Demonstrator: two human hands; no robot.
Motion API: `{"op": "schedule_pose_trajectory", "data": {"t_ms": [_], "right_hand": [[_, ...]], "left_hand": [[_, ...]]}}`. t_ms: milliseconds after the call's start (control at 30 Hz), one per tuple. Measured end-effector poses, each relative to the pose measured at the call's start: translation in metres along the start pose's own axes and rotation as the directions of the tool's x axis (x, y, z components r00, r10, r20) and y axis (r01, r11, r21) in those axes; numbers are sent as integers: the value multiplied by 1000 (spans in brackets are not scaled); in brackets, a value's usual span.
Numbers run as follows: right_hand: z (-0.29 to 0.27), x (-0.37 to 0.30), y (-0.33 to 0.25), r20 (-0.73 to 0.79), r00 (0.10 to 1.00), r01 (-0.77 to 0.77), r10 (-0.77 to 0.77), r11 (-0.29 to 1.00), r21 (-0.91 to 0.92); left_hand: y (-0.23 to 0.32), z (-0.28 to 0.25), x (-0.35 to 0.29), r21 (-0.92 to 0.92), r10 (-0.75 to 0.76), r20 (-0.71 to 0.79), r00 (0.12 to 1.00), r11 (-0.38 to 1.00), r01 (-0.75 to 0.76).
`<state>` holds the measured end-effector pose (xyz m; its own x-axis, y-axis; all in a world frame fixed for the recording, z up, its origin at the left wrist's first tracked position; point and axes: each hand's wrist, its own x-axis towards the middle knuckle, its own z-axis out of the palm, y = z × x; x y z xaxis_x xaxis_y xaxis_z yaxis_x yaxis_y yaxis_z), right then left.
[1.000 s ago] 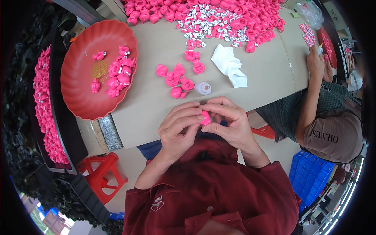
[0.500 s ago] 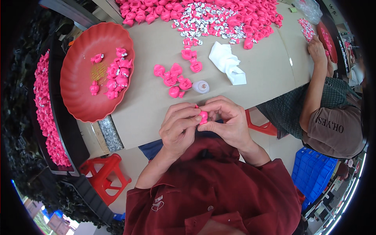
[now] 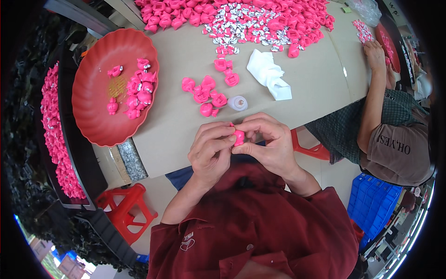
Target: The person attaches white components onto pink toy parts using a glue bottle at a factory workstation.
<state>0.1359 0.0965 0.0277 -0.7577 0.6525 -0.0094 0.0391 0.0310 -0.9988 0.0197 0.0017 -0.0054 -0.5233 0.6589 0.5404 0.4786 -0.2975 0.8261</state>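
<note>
hidden: most of the small pink plastic piece [image 3: 239, 137] is covered by fingertips at the centre of the frame; its exact form cannot be made out. the co-worker [image 3: 395, 139] at the right edge is cut off by the fisheye rim.
left hand [image 3: 211, 151]: fingers are curled in, the thumb and forefinger pinched on the left side of the pink piece.
right hand [image 3: 269, 142]: fingers are bent round, the tips closed on the right side of the same piece; both hands are held together just below the table edge, above a dark red shirt.
materials: the pink pieces look like glossy moulded plastic, rounded and lumpy. a loose cluster of pink pieces [image 3: 204, 93] lies just above the hands, beside a small clear bottle [image 3: 238, 102] laid on its side.
cloth: a crumpled white rag [image 3: 269, 76] lies right of the cluster.
tray: a round red scalloped tray [image 3: 93, 111] at the left holds several pink pieces with small silvery parts.
pile: a large heap of pink pieces [image 3: 278, 18] mixed with small silver-white parts [image 3: 241, 25] is spread along the top of the frame.
surface: the table [image 3: 181, 125] is covered in plain tan cardboard, bent by the lens.
room: red plastic stools [image 3: 125, 209] are seen at lower left, a blue crate [image 3: 378, 204] at lower right, and a dark bin of pink pieces [image 3: 53, 139] along the left rim.
</note>
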Motion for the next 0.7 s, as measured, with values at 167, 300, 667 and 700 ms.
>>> {"op": "schedule_pose_trajectory", "data": {"t_ms": [167,300,667,700], "right_hand": [[0,2,-3,-5,1000,5,-5,1000,-5],[1,4,-1,0,1000,22,-22,999,-24],[5,5,-6,-48,997,51,-53,997,-55],[5,6,-7,-54,997,54,-58,996,-74]], "left_hand": [[-1,0,2,-2,0,-7,1000,1000,0],[-1,0,2,9,6,-8,1000,1000,-6],[-1,0,1,-11,-24,-15,1000,1000,23],[-1,0,1,-20,-35,-19,999,999,35]]}}
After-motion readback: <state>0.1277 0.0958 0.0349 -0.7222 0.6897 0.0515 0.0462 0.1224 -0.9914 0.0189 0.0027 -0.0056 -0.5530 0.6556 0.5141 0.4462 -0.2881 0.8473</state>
